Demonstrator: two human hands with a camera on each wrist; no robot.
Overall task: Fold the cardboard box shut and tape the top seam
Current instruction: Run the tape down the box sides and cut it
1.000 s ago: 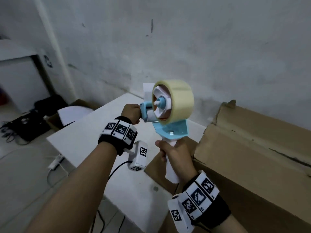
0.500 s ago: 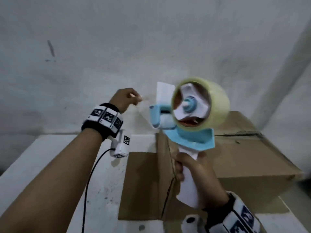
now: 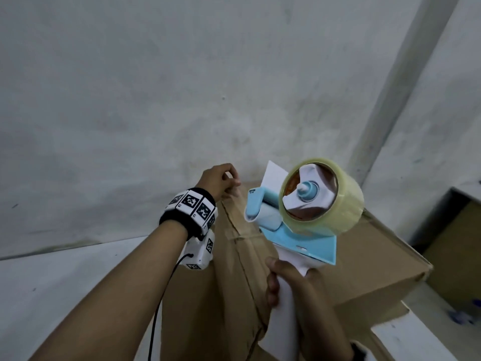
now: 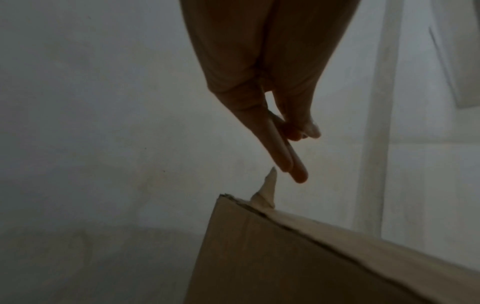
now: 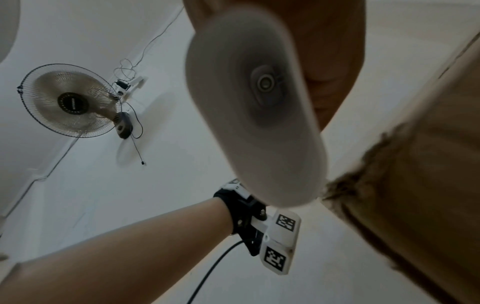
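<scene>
Right hand: your fingers are wrapped round the white handle of the tape dispenser, which you hold upright above the box; the right wrist view shows only the blurred butt of that handle.
Tape dispenser: blue body and white handle, with a roll of clear tape on its hub, the roll's open side facing you.
Left hand: reaching over the far top edge of the box. In the left wrist view two fingers point straight down just above a torn scrap of old tape at the box corner, while the thumb and another finger meet behind them; I cannot tell whether they pinch the clear tape's end.
Cardboard box: standing on the white bench against the grey wall, top flaps folded down, the centre seam running away from you beneath the dispenser.
Beyond: a fan is mounted on the wall in the right wrist view.
</scene>
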